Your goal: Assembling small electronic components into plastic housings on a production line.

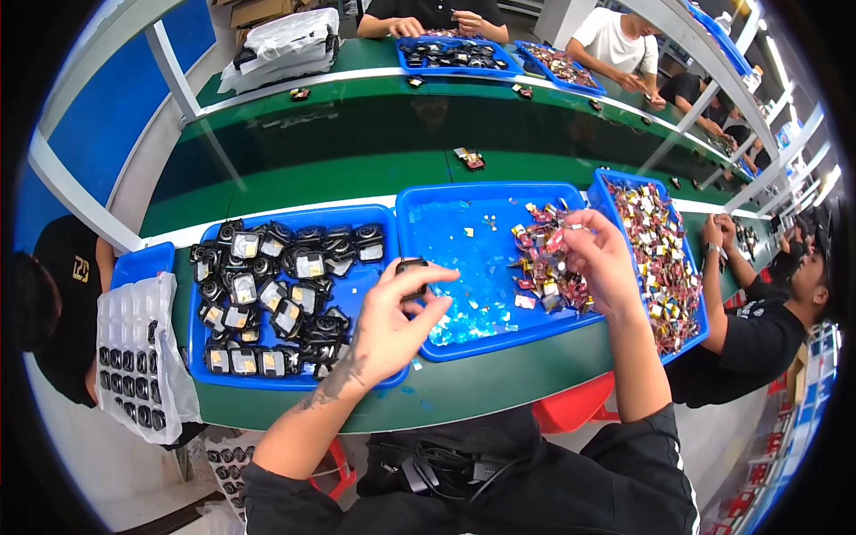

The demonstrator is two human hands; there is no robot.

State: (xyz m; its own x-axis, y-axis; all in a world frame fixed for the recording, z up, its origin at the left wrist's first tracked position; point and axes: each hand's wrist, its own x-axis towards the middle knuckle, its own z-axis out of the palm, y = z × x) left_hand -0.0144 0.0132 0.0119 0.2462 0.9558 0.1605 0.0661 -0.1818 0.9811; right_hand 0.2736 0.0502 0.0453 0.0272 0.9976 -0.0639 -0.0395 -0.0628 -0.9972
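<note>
My left hand (401, 316) is curled round a small black plastic housing (411, 266), which shows above the bent index finger; the thumb is apart from that fingertip. Over the right part of the middle blue tray (489, 194), my right hand (599, 259) pinches a small red circuit board (555, 241). More small red boards with silver and yellow parts (551, 290) lie heaped under that hand. Bits of clear bluish film (468, 312) are scattered across the tray's near left part. Left of my left hand, a blue tray (198, 332) holds many black housings (287, 316) with pale labels.
A third blue tray (703, 332) at the right is full of red boards. At far left, a white blister tray (134, 312) carries black parts. A loose board (469, 159) lies on the green conveyor (357, 165). White frame posts and several co-workers surround the bench.
</note>
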